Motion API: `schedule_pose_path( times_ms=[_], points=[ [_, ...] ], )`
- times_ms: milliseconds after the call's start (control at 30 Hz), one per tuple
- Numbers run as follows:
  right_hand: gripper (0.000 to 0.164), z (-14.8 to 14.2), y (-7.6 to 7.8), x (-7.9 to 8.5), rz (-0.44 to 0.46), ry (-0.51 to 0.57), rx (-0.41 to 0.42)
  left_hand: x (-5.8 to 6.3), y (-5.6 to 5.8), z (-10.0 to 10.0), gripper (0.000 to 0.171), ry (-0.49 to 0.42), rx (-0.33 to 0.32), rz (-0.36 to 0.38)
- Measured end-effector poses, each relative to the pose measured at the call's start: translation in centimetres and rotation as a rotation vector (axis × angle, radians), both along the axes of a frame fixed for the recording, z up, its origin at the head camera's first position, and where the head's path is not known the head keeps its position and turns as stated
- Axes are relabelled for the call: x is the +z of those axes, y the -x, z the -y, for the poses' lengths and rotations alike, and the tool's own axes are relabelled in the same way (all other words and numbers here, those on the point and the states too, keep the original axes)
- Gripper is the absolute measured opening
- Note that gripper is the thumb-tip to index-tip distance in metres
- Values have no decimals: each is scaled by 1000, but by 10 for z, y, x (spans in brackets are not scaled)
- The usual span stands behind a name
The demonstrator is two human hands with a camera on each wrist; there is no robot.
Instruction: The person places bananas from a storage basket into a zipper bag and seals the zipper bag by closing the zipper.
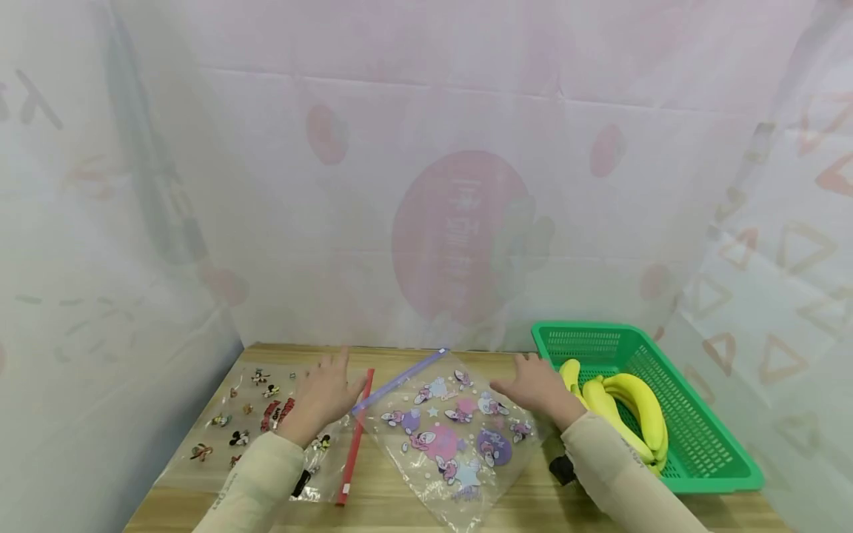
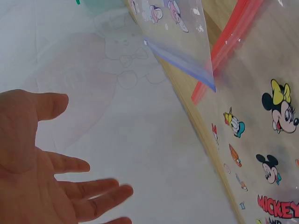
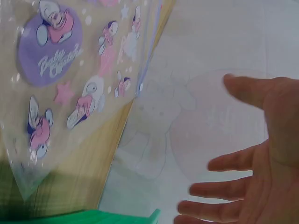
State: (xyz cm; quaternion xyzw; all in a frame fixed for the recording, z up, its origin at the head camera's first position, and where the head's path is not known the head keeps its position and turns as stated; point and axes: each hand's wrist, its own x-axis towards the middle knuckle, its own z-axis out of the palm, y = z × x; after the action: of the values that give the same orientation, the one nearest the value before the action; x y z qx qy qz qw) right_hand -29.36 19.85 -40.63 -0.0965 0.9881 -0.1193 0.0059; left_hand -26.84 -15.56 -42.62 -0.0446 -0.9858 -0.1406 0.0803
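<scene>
My left hand is held over a clear zip bag printed with small cartoon mice and a red slider strip. Its fingers are spread and hold nothing. My right hand hovers by the right side of another clear zip bag, printed with pink and purple rabbits. That hand is likewise empty, thumb apart from the fingers. The rabbit bag lies turned at an angle, and its purple slider strip crosses the top of the red strip. Both bags look flat.
On the right stands a green plastic basket holding several yellow bananas. Beneath everything is a wood-grain table. A pale printed cloth hangs behind the table and along both sides.
</scene>
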Motion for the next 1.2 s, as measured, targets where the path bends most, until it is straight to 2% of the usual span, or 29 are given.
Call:
schedule_pose_path(
  times_ms=[167,267,367,500,600,733,833,967,1200],
  points=[
    [60,11,-4,-2,56,7,26,-6,1,-2,66,-51,-31,20],
    [45,16,-6,-4,80,16,33,-14,3,-4,57,-76,-49,50],
    [37,21,-7,-10,102,37,33,-24,5,-6,48,-76,-57,77],
    [36,27,-6,-23,121,56,41,-37,8,-14,34,-102,-56,130],
    [36,31,-3,-35,104,37,71,-47,10,-21,32,-99,-46,155],
    [35,35,1,-51,62,38,108,-58,14,-27,40,-52,-18,154],
    [39,38,2,-57,59,81,107,-63,17,-29,45,-59,2,174],
    [48,42,4,-62,74,137,84,-69,21,-31,49,-51,32,201],
    [50,50,5,-65,76,180,53,-78,23,-31,54,-11,47,193]
  ],
)
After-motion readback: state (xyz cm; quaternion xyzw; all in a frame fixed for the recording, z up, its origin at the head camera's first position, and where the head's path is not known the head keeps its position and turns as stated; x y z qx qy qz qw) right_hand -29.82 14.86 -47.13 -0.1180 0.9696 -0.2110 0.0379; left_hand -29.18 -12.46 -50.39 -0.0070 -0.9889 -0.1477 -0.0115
